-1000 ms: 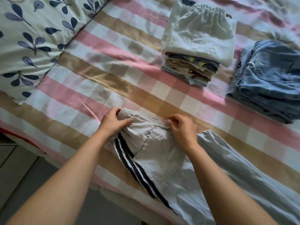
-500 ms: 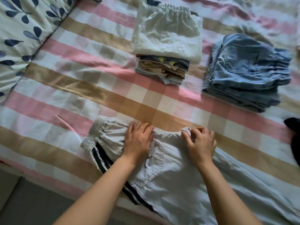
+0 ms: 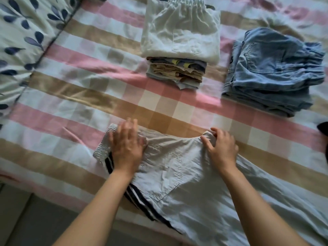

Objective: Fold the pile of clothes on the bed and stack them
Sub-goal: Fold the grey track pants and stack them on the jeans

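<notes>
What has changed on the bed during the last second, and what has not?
The left hand let go of the elastic band of the grey trousers, flattened, and now presses the cloth beside it. The right hand still pinches the upper edge. The white-topped stack and the denim stack stayed.

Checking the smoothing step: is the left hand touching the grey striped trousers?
Touching. The head view shows the left hand lying palm down, fingers straight, on the grey striped trousers beside their ribbed band.
</notes>
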The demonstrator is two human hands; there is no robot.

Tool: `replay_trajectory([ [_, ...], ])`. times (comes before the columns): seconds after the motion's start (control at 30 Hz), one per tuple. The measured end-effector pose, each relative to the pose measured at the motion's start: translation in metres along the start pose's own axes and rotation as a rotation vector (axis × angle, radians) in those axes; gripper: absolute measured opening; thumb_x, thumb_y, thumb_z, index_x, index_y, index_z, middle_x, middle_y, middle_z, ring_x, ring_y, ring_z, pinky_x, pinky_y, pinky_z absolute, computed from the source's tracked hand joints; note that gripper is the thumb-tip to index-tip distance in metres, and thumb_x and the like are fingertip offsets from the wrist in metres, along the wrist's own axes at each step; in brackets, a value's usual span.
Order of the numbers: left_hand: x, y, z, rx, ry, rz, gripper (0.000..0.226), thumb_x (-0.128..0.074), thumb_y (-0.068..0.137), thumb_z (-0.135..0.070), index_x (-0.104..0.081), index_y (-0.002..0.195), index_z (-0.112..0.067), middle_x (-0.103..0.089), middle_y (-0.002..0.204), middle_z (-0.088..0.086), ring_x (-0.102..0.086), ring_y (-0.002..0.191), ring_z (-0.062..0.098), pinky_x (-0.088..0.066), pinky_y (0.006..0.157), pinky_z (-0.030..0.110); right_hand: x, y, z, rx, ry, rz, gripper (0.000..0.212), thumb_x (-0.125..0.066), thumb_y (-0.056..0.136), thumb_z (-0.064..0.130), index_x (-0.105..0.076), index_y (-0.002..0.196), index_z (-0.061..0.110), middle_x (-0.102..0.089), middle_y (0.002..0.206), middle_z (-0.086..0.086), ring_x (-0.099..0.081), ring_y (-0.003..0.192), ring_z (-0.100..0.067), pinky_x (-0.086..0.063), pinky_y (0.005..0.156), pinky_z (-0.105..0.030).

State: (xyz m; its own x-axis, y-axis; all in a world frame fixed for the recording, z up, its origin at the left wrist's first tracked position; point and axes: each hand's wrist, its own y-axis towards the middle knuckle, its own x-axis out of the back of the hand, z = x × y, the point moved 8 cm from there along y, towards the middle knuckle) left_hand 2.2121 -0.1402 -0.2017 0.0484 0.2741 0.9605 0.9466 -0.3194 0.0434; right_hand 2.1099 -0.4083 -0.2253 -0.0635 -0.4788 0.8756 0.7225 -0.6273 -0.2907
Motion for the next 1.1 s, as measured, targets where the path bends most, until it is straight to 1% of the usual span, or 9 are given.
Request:
replay_trajectory([
  [0.13,0.009,-0.001,0.074,0.456,-0.031,0.171,0.067,-0.047,0.085,-0.053,-0.041,0.127,-0.001,-0.049,0.127,0.023,-0.044,0.118,0.036,-0.028,0.099,0.049,-0.008,0.006,0.009,0.018,-0.040,0.092,0.017,-0.060,0.086,0.039,-0.056,0.086,0.023,-0.065,0.102,-0.010,-0.056,0.101,-0.032,-0.034,0.076,-0.037],
  [0.23,-0.001,0.006,0.082,0.421,-0.142,0.251,0.067,-0.044,0.079,-0.061,-0.038,0.110,-0.002,-0.061,0.093,0.019,-0.060,0.090,0.035,-0.043,0.078,0.043,-0.002,0.017,0.022,0.073,0.001,-0.001,0.030,-0.060,0.086,0.032,-0.042,0.067,0.019,-0.065,0.086,-0.016,-0.058,0.088,-0.037,-0.029,0.066,-0.036],
  [0.3,0.006,0.021,0.089,0.401,-0.175,0.159,0.070,-0.041,0.074,-0.065,-0.036,0.108,-0.003,-0.057,0.077,0.014,-0.062,0.075,0.034,-0.042,0.066,0.039,0.003,0.026,0.038,0.127,0.025,-0.078,0.029,-0.061,0.086,0.031,-0.043,0.066,0.019,-0.065,0.083,-0.017,-0.057,0.084,-0.038,-0.028,0.065,-0.036],
  [0.4,0.018,0.047,0.104,0.395,-0.100,-0.005,0.067,-0.049,0.080,-0.057,-0.040,0.115,-0.001,-0.062,0.098,0.022,-0.060,0.090,0.038,-0.030,0.080,0.044,0.001,0.046,0.066,0.198,0.020,-0.140,0.021,-0.060,0.086,0.031,-0.056,0.073,0.016,-0.066,0.088,-0.015,-0.056,0.089,-0.035,-0.026,0.068,-0.035],
  [0.5,0.019,0.061,0.107,0.395,-0.029,0.010,0.069,-0.048,0.085,-0.053,-0.037,0.131,-0.004,-0.048,0.127,0.023,-0.046,0.116,0.037,-0.032,0.093,0.048,-0.010,0.058,0.079,0.168,-0.003,-0.099,0.019,-0.056,0.089,0.032,-0.064,0.090,0.015,-0.066,0.100,-0.012,-0.054,0.098,-0.033,-0.028,0.074,-0.036],
  [0.63,0.036,0.039,0.033,0.062,-0.121,-0.122,0.053,-0.046,0.093,-0.034,-0.042,0.132,0.002,-0.046,0.132,0.022,-0.041,0.123,0.035,-0.030,0.105,0.048,0.001,0.036,0.069,0.161,0.050,-0.150,0.031,-0.057,0.088,0.027,-0.057,0.118,0.020,-0.055,0.119,-0.008,-0.044,0.112,-0.029,-0.031,0.093,-0.041],
  [0.8,0.013,-0.043,-0.106,-0.289,-0.343,0.041,0.041,-0.043,0.090,-0.029,-0.059,0.118,-0.004,-0.058,0.121,0.013,-0.045,0.118,0.024,-0.041,0.099,0.050,0.038,-0.049,-0.002,0.121,0.126,-0.316,0.031,-0.057,0.084,0.019,-0.061,0.113,0.012,-0.060,0.112,-0.012,-0.052,0.105,-0.035,-0.033,0.091,-0.040],
  [0.97,-0.018,-0.089,-0.210,-0.402,-0.429,0.226,0.037,-0.044,0.087,-0.030,-0.064,0.111,-0.009,-0.064,0.113,0.006,-0.059,0.106,0.022,-0.050,0.090,0.037,0.072,-0.098,-0.100,-0.069,0.149,-0.393,0.029,-0.050,0.082,0.019,-0.066,0.100,0.002,-0.064,0.099,-0.019,-0.058,0.096,-0.040,-0.031,0.088,-0.035],
  [1.1,-0.047,-0.113,-0.269,-0.456,-0.414,0.373,0.037,-0.046,0.085,-0.029,-0.065,0.107,-0.008,-0.065,0.108,0.008,-0.063,0.101,0.025,-0.052,0.087,0.038,0.097,-0.113,-0.151,-0.109,0.152,-0.446,0.036,-0.043,0.083,0.024,-0.066,0.099,0.002,-0.065,0.098,-0.018,-0.058,0.092,-0.039,-0.032,0.088,-0.036],
])
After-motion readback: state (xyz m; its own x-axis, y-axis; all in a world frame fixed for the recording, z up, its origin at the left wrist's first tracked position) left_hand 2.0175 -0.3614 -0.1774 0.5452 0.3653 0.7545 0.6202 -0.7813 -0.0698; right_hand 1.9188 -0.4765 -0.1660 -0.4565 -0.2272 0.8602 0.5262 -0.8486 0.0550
